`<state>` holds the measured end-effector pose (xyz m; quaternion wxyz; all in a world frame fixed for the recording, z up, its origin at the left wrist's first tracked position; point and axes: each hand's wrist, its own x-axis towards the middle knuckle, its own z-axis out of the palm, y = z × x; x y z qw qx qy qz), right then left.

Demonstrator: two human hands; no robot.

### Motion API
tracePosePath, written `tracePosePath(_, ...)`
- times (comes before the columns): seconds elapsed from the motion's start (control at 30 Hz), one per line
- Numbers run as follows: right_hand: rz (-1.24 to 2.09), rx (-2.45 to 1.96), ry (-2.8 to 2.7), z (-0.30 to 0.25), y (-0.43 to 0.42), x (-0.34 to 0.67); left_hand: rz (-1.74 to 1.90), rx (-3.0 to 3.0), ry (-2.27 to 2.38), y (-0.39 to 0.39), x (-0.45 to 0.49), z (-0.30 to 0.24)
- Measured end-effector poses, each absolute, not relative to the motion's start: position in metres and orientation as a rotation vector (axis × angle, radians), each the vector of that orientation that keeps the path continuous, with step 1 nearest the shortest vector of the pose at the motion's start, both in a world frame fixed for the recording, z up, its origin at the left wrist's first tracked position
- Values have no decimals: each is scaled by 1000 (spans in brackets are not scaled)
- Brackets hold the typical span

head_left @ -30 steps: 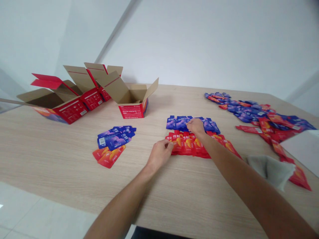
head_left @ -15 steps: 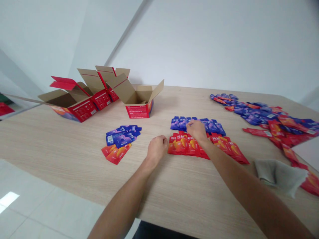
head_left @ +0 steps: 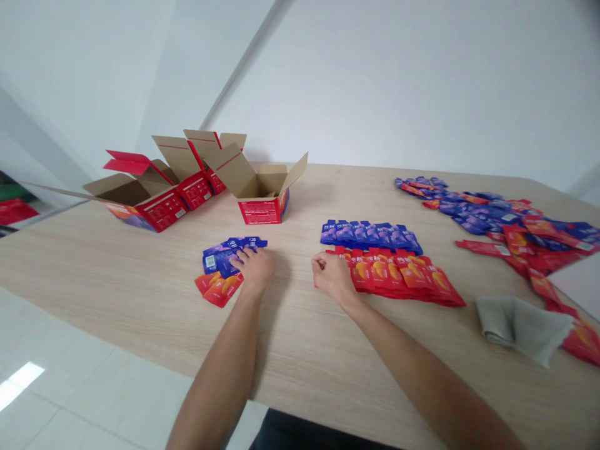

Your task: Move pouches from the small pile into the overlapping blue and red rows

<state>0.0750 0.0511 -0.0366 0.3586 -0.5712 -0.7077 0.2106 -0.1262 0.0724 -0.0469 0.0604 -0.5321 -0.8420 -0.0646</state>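
My left hand [head_left: 257, 269] lies over the right side of a small fanned pile of blue sachets [head_left: 216, 259], fingers spread and touching them. Just below that pile, overlapping it, are a few red sachets [head_left: 222, 291]. At the left end of a row of overlapping red sachets [head_left: 403, 272], my right hand [head_left: 334, 274] has its fingers curled together, with nothing showing between them. It hides the row's leftmost sachets. Behind the red row runs a matching row of blue sachets [head_left: 370, 234], apart from both hands.
An open red carton [head_left: 262, 210] stands at the back centre; several more open cartons [head_left: 164, 209] stand to its left. Along the right side spreads a loose heap of blue and red sachets [head_left: 504, 215]. A folded grey cloth [head_left: 520, 325] lies at the near right.
My left hand has moved left onto the blue sachets of the small pile, its fingers spreading. My right hand has left the blue row and come left and nearer, to the red row's end.
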Motion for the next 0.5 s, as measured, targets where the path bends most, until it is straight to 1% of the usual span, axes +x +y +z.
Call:
tracePosePath(0.2, 588, -1385, -1840, -44, 32, 87, -137, -1853, -2501, 68, -104, -42)
tracePosePath(0.37, 578, -1362, -1833, -46, 10, 105, -182, -2062, -2396, 60, -84, -37)
tracePosePath(0.5, 584, -1370, -1802, -48, -5, 117, -231, -2059, -2393, 59, -76, -36)
